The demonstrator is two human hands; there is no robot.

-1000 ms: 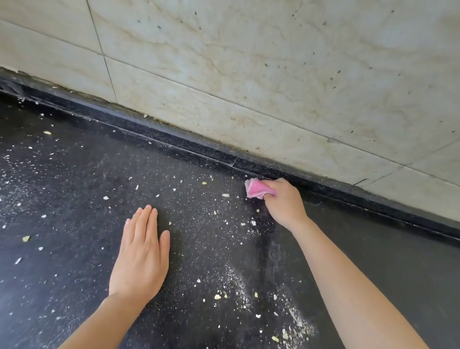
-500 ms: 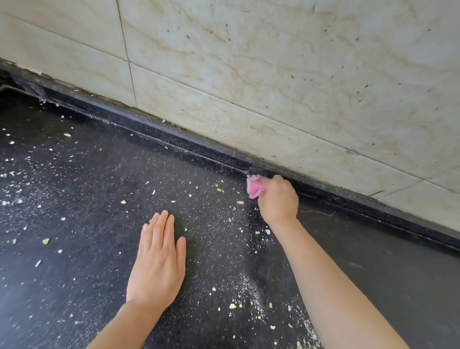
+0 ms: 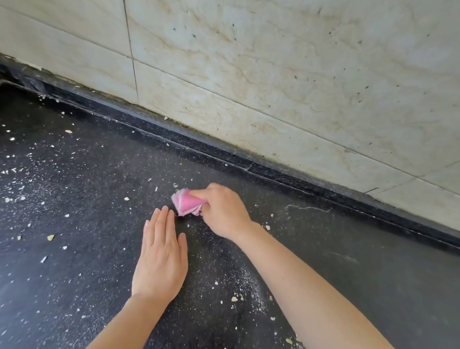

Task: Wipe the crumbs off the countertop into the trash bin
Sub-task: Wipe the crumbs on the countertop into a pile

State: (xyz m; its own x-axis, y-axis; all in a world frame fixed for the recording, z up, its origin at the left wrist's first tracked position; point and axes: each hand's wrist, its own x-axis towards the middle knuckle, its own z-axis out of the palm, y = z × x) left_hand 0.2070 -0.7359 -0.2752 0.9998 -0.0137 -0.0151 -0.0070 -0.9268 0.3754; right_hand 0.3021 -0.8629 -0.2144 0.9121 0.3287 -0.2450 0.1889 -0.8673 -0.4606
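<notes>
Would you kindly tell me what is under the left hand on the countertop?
The left hand rests flat on the dark countertop, with crumbs scattered around it. Whether any lie beneath the palm is hidden.

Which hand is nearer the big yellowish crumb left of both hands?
Left. The left hand lies flat, right of the crumb; the right hand, holding the cloth, is farther right.

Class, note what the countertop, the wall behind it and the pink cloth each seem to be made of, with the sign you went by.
Countertop: probably polished dark stone, granite-like; fine pale flecks, faint sheen.
Wall: glazed or stone tiles, marble-look; beige veining, straight joints.
Pink cloth: soft textile, perhaps microfibre; fuzzy edges, bunched folds.
</notes>
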